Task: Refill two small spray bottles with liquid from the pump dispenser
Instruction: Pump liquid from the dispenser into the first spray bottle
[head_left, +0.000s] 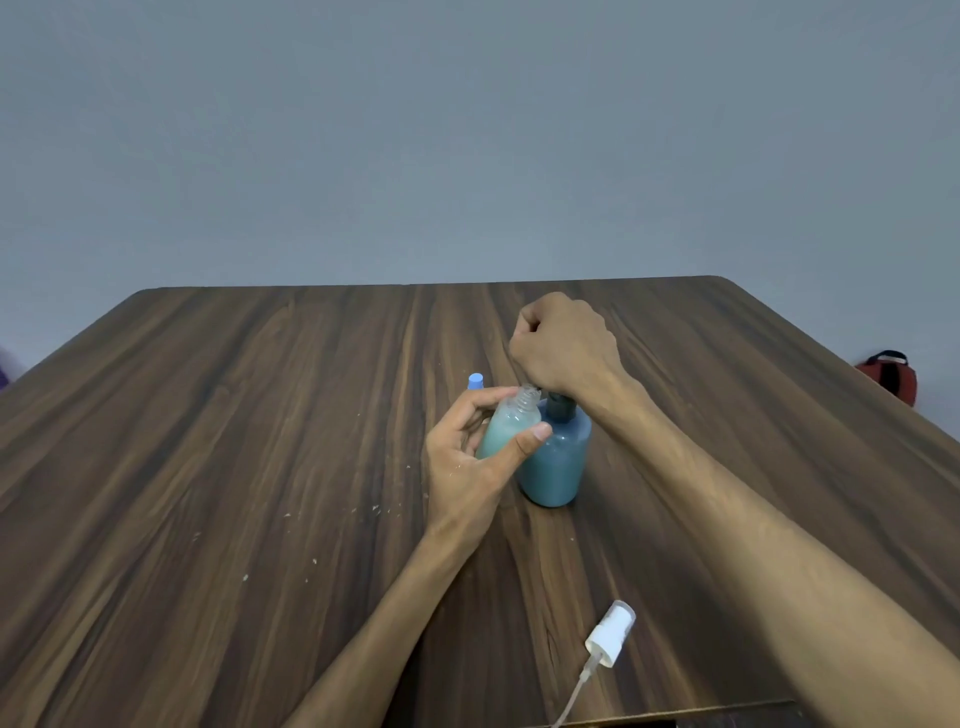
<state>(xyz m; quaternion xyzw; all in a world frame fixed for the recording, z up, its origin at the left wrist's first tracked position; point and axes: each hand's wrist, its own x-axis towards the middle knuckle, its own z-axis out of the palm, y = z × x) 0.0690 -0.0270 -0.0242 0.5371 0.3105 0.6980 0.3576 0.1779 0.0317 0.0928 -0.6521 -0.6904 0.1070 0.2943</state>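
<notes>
1. The right hand (563, 345) is fisted, pressing down on top of the pump dispenser (556, 457), which stands on the table (234, 441)
2. The left hand (470, 457) grips an uncapped spray bottle (506, 428) tilted against the dispenser
3. Both hold bluish liquid
4. A white spray cap (610, 634) lies nearer on the table

table (260, 415): matt wood grain (streaky) | spray bottle (506, 428): clear plastic
</notes>
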